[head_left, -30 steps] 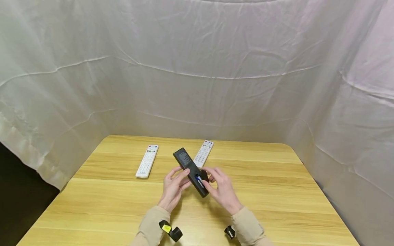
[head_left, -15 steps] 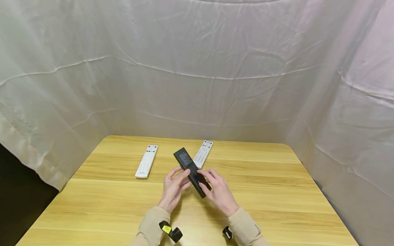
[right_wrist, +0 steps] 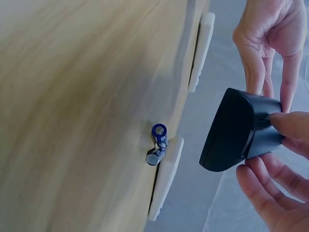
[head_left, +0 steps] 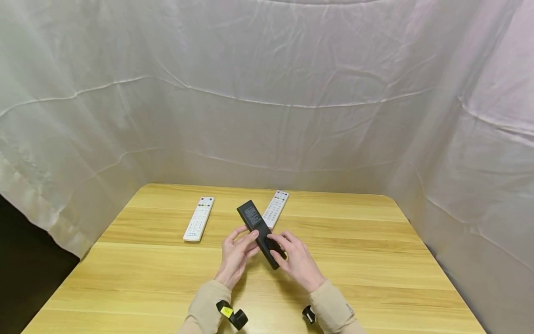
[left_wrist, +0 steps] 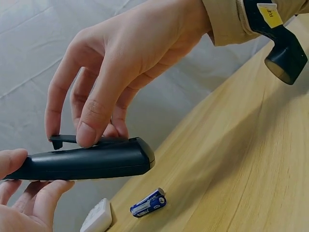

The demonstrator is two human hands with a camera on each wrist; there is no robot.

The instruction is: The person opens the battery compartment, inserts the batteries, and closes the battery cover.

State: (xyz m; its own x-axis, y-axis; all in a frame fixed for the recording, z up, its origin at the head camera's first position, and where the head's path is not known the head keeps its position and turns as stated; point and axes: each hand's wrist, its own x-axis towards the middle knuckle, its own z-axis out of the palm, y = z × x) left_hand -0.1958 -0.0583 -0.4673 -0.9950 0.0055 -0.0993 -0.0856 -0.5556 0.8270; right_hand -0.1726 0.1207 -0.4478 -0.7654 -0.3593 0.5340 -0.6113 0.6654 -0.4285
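Observation:
Face down and slanted above the table is a black remote control (head_left: 251, 215), which my left hand (head_left: 237, 254) grips by its middle, thumb on the back. My right hand (head_left: 298, 262) pinches a black battery cover (left_wrist: 70, 138) over the remote's lower end. In the left wrist view, one end of the cover meets the remote's end while the tabbed end stands raised. The battery compartment is mostly hidden. Two blue-and-silver batteries (right_wrist: 159, 134) lie on the table in the right wrist view; the head view hides them.
A white remote (head_left: 199, 219) lies at the left of the wooden table (head_left: 137, 273). Another white remote (head_left: 276, 208) lies behind the black one. Pale curtains (head_left: 267, 130) hang around the back and sides.
The cover, held beside the compartment a second ago with a battery visible inside, has come over it and now mostly hides it. My left hand has barely moved.

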